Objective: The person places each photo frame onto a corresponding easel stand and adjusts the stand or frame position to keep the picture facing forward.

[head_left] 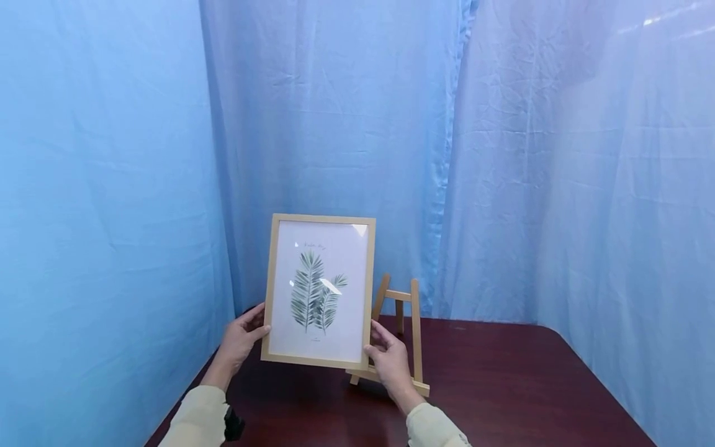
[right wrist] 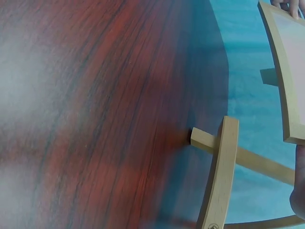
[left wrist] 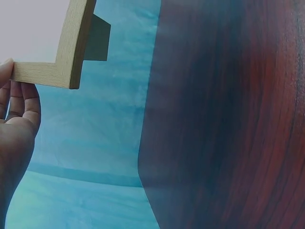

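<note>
A framed botanical print (head_left: 315,292) with a light wood frame and green fern-like leaves is held up above the table, tilted slightly. My left hand (head_left: 241,340) grips its left edge near the bottom, thumb on the front and fingers behind. On the opposite edge my right hand (head_left: 391,360) pinches the frame low down in the same way. Behind and to the right stands a small wooden easel (head_left: 416,329), partly hidden by the frame and my right hand. In the left wrist view a dark stand flap (left wrist: 97,40) sticks out behind the frame (left wrist: 71,52).
Under the easel is a dark red wood-grain table (head_left: 497,372) with a rounded far right corner. Blue curtains (head_left: 335,124) hang round its back and sides. The easel's lower ledge (right wrist: 221,176) juts forward close to my right hand.
</note>
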`<state>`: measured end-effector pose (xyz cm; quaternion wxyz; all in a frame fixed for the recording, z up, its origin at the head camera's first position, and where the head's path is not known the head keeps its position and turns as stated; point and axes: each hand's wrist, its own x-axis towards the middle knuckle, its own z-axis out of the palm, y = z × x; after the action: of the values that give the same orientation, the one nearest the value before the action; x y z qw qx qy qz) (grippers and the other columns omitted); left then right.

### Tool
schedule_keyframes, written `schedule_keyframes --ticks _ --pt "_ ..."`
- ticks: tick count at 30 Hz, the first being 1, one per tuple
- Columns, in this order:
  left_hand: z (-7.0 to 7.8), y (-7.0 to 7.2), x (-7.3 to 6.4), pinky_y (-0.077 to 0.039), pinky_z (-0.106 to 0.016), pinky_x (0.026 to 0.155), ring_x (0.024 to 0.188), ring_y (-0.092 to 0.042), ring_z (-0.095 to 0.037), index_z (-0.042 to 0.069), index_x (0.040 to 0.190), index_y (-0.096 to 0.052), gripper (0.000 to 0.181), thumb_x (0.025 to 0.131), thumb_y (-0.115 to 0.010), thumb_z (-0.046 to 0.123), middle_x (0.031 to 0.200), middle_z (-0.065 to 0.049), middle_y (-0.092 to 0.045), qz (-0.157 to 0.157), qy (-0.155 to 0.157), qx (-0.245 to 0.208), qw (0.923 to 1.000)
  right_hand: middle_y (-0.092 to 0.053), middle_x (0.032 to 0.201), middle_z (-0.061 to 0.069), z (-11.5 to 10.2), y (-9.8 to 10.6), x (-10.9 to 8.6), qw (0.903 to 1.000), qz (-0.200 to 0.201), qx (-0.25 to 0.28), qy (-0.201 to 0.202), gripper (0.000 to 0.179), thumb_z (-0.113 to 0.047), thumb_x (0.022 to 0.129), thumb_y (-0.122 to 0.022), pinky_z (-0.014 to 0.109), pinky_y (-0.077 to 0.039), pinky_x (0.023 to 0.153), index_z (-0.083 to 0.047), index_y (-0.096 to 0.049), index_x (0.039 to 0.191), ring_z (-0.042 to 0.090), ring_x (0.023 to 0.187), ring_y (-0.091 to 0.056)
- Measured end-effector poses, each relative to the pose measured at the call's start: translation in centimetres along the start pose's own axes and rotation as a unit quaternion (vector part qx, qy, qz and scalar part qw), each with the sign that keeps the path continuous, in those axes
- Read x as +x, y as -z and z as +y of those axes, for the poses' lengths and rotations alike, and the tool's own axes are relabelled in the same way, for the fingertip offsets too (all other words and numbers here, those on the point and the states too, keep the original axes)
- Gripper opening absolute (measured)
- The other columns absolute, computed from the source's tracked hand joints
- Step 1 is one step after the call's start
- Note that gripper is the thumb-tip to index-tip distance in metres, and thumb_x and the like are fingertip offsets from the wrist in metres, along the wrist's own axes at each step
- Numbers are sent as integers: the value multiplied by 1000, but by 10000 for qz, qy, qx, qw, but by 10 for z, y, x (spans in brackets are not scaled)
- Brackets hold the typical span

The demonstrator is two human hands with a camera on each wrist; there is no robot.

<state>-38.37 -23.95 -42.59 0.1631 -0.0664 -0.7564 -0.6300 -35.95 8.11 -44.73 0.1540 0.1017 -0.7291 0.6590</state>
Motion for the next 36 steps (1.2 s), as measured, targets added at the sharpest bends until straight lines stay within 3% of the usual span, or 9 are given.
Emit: schedule_keyframes --ticks 6,15,23,36 --pt "4 -12 2 -48 -17 82 112 -56 -26 -2 145 -48 56 92 -66 -2 134 -26 -56 -19 -69 -45 10000 -63 119 24 -3 10 -2 9998 100 -18 143 54 9 89 -65 26 -56 76 1 -54 141 33 100 -66" --pt "0 -25 6 -48 -17 81 105 -58 -21 -2 144 -49 56 91 -68 -3 130 -25 -59 -45 -219 -39 9997 -64 121 23 -1 24 -3 9999 147 -47 48 54 8 90 -64 28 -56 77 -1 -52 142 31 100 -66" --pt "4 -36 8 -49 -18 80 105 -59 -23 -3 142 -51 55 89 -67 -6 127 -26 -60 -76 -292 -252 9992 -64 119 24 -6 33 -3 9993 253 -111 243 53 9 90 -65 29 -56 79 2 -53 141 35 104 -65" --pt "10 -56 10 -49 -19 80 110 -59 -29 -2 142 -51 55 90 -67 -5 128 -25 -60 -232 -356 -338 9985 -64 118 25 -3 52 -2 9990 393 -204 106 53 11 89 -64 25 -55 80 0 -54 140 35 106 -65"
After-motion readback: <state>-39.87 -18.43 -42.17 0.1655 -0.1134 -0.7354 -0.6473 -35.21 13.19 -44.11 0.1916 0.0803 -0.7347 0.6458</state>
